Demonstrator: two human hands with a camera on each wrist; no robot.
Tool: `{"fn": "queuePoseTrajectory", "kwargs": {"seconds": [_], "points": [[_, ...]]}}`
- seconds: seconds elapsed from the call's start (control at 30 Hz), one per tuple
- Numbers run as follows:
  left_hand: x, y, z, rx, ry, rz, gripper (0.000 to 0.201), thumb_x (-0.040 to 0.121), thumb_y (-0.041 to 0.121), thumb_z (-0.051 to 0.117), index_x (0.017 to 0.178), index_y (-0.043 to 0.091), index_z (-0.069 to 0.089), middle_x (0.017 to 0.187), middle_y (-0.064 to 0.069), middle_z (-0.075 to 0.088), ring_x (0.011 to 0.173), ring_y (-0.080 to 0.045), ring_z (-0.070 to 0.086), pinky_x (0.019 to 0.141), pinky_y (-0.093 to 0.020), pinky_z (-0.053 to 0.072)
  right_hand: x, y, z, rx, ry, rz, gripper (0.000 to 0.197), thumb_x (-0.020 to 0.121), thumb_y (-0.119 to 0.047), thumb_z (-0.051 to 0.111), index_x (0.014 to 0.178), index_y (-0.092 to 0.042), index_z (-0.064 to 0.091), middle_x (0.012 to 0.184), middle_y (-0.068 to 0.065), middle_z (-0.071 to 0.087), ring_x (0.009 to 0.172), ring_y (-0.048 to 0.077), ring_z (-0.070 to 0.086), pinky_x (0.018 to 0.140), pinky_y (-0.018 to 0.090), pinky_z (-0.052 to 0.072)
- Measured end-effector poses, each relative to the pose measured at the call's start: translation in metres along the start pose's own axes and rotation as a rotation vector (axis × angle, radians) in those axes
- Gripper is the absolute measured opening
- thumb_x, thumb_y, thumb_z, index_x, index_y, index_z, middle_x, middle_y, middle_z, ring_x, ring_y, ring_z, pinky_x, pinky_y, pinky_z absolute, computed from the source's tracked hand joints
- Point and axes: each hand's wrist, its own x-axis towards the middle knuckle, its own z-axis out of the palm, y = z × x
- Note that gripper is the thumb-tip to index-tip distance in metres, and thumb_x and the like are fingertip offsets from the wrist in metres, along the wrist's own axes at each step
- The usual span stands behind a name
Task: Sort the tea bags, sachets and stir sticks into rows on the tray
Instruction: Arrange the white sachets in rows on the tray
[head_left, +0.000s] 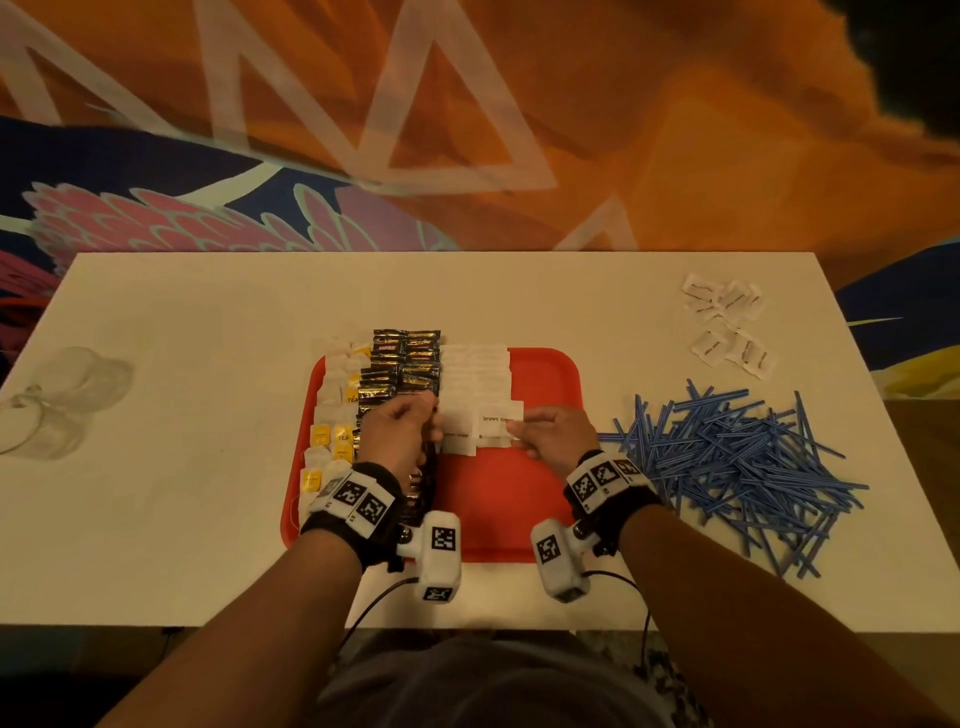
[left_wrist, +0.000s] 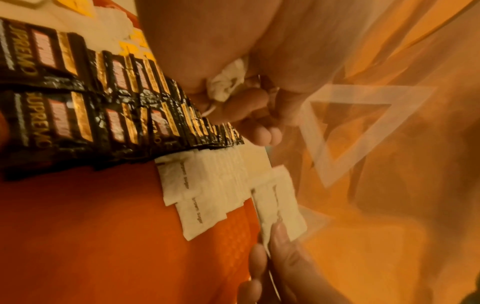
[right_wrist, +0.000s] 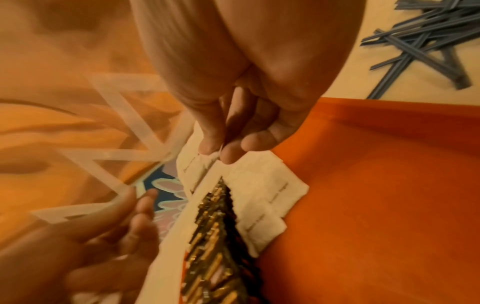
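A red tray carries a row of white and yellow tea bags on its left, black coffee sachets beside them, then white brown-sugar sachets. My right hand pinches one brown-sugar sachet by its edge, held just above the near end of the white row; thumb and forefinger show in the right wrist view. My left hand hovers over the black row, fingers curled round a small bunch of white sachets.
A big heap of blue stir sticks lies on the white table right of the tray. Several loose white sachets sit at the back right. A clear glass jug lies at the far left.
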Motion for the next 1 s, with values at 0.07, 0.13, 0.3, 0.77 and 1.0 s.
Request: {"fn": "queuePoseTrajectory", "kwargs": {"seconds": [0.07,0.13,0.3,0.77,1.0], "points": [[0.0,-0.005,-0.007,0.005,0.001,-0.028,0.016,0.099,0.028,0.06,0.097,0.016,0.07,0.072,0.003,0.069,0.063,-0.013,0.059,0.044,-0.023,0.037,0.005,0.012,-0.002,-0.042,0.0,0.03,0.027,0.083,-0.017,0.077,0.106,-0.008,0.067,0.085,0.004,0.072,0.064,0.007,0.067,0.054,0.015,0.051],[0.001,-0.01,-0.016,0.02,0.013,-0.053,0.015,0.099,0.029,0.06,0.101,0.016,0.068,0.077,0.002,0.07,0.065,-0.013,0.061,0.043,-0.022,0.037,0.011,0.024,0.001,-0.098,-0.008,0.062,0.027,0.083,-0.019,0.077,0.106,-0.01,0.067,0.086,0.002,0.072,0.069,0.008,0.068,0.061,0.018,0.054],[-0.001,-0.017,-0.036,0.03,0.034,-0.087,0.016,0.099,0.027,0.059,0.106,0.016,0.067,0.08,0.001,0.07,0.064,-0.01,0.06,0.045,-0.021,0.038,0.023,0.044,0.018,-0.159,-0.003,0.122,0.031,0.08,-0.024,0.08,0.108,-0.013,0.07,0.084,-0.001,0.074,0.077,0.012,0.072,0.082,0.035,0.059],[0.012,-0.027,-0.067,0.048,0.05,-0.106,0.016,0.1,0.027,0.057,0.103,0.016,0.068,0.077,0.003,0.069,0.066,-0.012,0.059,0.05,-0.025,0.039,0.036,0.046,0.048,-0.509,0.192,0.106,0.018,0.087,-0.034,0.069,0.092,-0.02,0.059,0.093,-0.001,0.063,0.069,0.008,0.051,0.051,0.02,0.03],[0.01,-0.029,-0.066,0.031,0.056,-0.12,0.015,0.099,0.025,0.059,0.103,0.015,0.069,0.077,0.001,0.069,0.065,-0.013,0.059,0.05,-0.025,0.038,0.028,0.046,0.054,-0.733,0.127,-0.334,0.014,0.087,-0.015,0.063,0.094,-0.021,0.053,0.097,-0.003,0.052,0.097,0.018,0.049,0.083,0.031,0.043]]}}
